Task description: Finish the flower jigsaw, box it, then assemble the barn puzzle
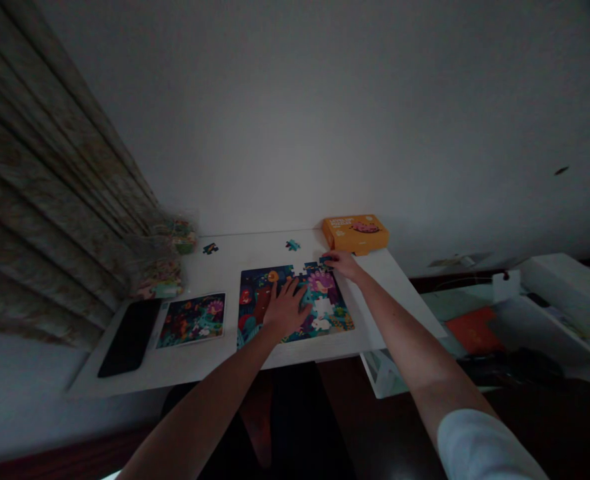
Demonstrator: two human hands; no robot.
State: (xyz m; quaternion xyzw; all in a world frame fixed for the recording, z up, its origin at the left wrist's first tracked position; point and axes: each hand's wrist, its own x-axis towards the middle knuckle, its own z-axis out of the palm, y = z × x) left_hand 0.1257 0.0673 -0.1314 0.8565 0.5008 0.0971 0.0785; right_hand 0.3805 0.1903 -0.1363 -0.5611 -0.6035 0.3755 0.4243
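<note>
A colourful jigsaw puzzle point(261, 279) lies on the white table, mostly joined, with gaps along its far edge and on its right side. My left hand point(285, 308) rests flat on the middle of it, fingers spread. At the far right corner, my right hand point(343, 263) has its fingers on a dark blue puzzle piece point(327, 263). Two loose pieces lie beyond the puzzle: a teal puzzle piece point(293, 245) and a dark puzzle piece point(211, 249) farther left. A printed reference picture point(192, 320) of the same scene lies left of the puzzle.
An orange puzzle box point(355, 233) stands at the back right, close to my right hand. Plastic bags of pieces point(157, 267) sit at the left by the curtain point(39, 167). A black phone-like slab point(131, 337) lies at the table's left. Right of the table is a lower cluttered surface.
</note>
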